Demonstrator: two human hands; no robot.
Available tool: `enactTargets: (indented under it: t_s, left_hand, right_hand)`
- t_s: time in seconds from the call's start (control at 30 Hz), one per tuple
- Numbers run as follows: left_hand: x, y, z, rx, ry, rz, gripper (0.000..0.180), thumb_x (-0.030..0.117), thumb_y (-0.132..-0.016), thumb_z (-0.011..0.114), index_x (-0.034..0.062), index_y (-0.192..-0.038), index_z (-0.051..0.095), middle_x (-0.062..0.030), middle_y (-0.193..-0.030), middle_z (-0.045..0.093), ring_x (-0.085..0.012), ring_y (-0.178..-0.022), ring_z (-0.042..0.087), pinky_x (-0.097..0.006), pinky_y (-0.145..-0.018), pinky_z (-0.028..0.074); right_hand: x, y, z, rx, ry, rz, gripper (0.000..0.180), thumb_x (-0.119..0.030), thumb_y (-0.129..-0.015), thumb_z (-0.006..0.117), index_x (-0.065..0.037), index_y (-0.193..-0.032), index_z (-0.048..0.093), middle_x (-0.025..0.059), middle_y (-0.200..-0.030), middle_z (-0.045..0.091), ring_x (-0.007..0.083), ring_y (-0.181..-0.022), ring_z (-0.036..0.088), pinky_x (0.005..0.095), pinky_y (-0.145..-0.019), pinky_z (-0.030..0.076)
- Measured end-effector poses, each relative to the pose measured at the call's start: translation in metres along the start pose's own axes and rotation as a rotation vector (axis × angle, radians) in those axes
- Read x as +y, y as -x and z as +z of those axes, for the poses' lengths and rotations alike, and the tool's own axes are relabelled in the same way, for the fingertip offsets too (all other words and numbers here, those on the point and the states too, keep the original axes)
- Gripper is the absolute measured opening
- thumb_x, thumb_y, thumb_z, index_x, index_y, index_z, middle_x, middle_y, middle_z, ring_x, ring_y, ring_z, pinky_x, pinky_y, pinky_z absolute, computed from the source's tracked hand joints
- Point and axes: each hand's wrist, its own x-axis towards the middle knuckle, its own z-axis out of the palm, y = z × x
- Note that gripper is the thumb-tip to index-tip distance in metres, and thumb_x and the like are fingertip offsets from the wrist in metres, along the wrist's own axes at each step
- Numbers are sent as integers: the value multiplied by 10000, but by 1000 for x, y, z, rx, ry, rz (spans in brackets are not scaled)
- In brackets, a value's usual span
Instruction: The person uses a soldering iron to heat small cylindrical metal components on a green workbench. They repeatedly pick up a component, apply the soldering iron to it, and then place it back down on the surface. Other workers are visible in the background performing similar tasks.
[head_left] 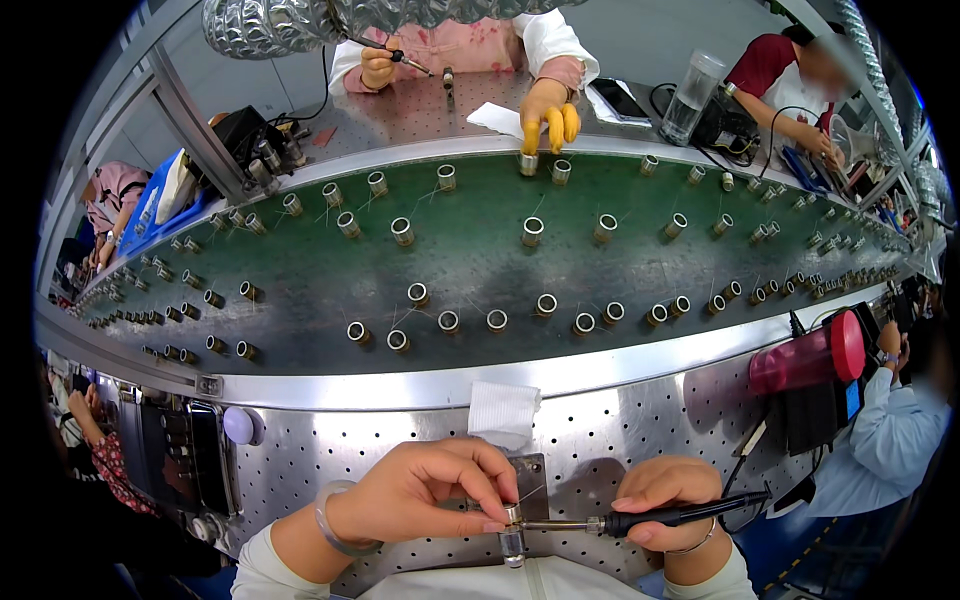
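My left hand point(420, 492) pinches the upper end of a small silver metal cylinder point(512, 545) between thumb and fingers. The cylinder stands close to my body above the perforated metal bench point(330, 440). A thin wire sticks up beside my fingertips. My right hand point(672, 495) is closed around the black handle of a soldering iron point(570, 523). Its metal shaft points left and the tip meets the cylinder just below my left fingertips; the exact contact spot is too small to make out. Behind the cylinder sits a small metal plate point(534, 475).
A folded white cloth point(504, 412) lies ahead of my hands. Beyond it runs a green conveyor belt point(480, 270) with many similar cylinders. A pink cup point(800, 358) lies at right. Across the belt, a co-worker's gloved hand point(545, 120) touches a cylinder.
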Motion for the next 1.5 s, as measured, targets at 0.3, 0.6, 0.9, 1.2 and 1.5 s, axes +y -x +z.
enactTargets:
  t_s: [0.3,0.6,0.9,1.2,1.5]
  left_hand:
    - [1,0,2,38,-6,-9,166,-113,-753,705,-6,-879,703,-151,-1049,594,-201,-950,600,-303,-849,501]
    - [2,0,3,66,1,-14,169,-114,-734,724,-7,-865,713,-165,-1029,608,-214,-932,608,-302,-833,503]
    - [2,1,-3,-33,-28,-1,163,-103,-801,669,-11,-934,687,-127,-1102,569,-184,-1002,594,-302,-885,505]
    - [2,-1,-5,-52,85,-106,282,-85,-853,623,-33,-1130,652,-119,-1151,574,-169,-1019,590,-274,-876,493]
    - [4,-2,-5,-44,72,-130,283,-75,-853,634,-28,-1131,655,-109,-1122,588,-153,-995,595,-260,-853,496]
  right_hand:
    - [1,-1,1,-8,-10,-24,253,-9,-671,791,50,-889,677,152,-702,639,245,-575,616,297,-543,480]
    - [1,-3,0,-23,-2,-51,258,-14,-669,802,51,-886,679,162,-708,645,252,-577,620,310,-552,495]
    - [2,-6,-1,-50,14,-85,263,-5,-664,802,62,-885,676,159,-692,632,249,-559,606,309,-526,478]
    - [3,-6,-2,-52,-11,-78,259,5,-668,794,66,-889,673,160,-707,633,247,-568,604,302,-516,467]
    - [4,-6,-2,-43,-17,-68,269,-7,-659,805,64,-884,676,167,-728,646,244,-581,615,301,-530,477]
